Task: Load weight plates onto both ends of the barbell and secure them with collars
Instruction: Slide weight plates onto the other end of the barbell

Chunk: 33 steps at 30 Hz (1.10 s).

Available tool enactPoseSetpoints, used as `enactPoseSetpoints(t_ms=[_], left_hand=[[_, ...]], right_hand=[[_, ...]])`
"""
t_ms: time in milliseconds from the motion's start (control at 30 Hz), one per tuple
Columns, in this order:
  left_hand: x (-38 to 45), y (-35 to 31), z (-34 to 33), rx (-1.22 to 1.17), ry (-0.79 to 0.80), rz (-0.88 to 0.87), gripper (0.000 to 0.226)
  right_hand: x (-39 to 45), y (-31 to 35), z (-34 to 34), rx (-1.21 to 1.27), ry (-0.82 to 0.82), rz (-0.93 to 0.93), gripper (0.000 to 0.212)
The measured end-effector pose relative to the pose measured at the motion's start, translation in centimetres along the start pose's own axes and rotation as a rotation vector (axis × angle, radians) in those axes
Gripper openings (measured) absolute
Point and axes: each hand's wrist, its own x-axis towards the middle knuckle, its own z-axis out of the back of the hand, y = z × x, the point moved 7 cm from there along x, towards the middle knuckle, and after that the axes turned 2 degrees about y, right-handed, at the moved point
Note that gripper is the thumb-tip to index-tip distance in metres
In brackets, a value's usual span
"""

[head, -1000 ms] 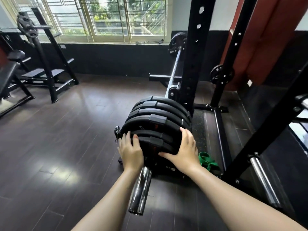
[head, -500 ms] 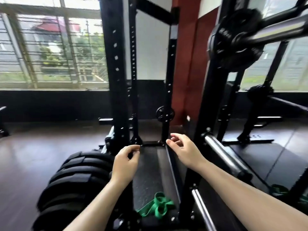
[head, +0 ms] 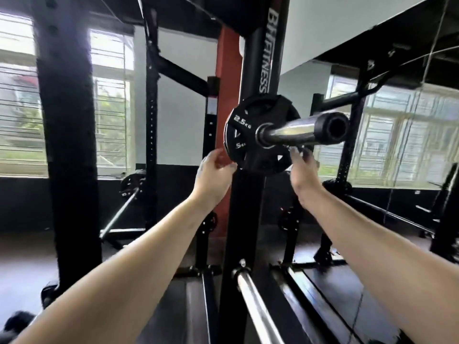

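Note:
A chrome barbell sleeve (head: 298,134) sticks out toward me at head height, racked on the black upright (head: 250,170). A small black plate (head: 258,135) marked 2.5 kg sits on the sleeve against the upright. My left hand (head: 213,175) is raised at the plate's lower left edge, fingers apart and holding nothing. My right hand (head: 301,170) reaches up at the plate's lower right, fingertips at or near its rim, open. No collar shows on the sleeve.
A second chrome bar (head: 255,309) lies low and angled beside the upright. Another black post (head: 69,145) stands at the left. A far barbell with a plate (head: 131,184) leans at the back. Mirrors and windows are on the right.
My view rose from the plate stack on the floor to the racked barbell. Both hands left the stacked plates and lifted, empty, to the 2.5 kg plate on the sleeve.

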Motion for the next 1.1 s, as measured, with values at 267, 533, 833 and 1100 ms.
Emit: enactPoseSetpoints(t_ms=[267,533,833,1100], left_hand=[[10.1,-2.6,-4.9,-0.391,0.056,0.121,0.06],[8.9,-3.5,-6.1,-0.522,0.009,0.175,0.038],[4.9,-7.4,-5.4,-0.478,-0.038,0.162,0.03],[-1.6,-12.1,-4.1,-0.541,-0.064,0.088,0.021]], right_hand=[[5.3,2.1,0.2,-0.067,0.313,-0.063,0.035],[7.0,1.1,-0.6,0.289,0.267,-0.072,0.034],[3.5,2.1,2.4,0.559,0.187,-0.232,0.04],[-3.7,5.5,7.2,0.684,0.068,-0.184,0.042]])
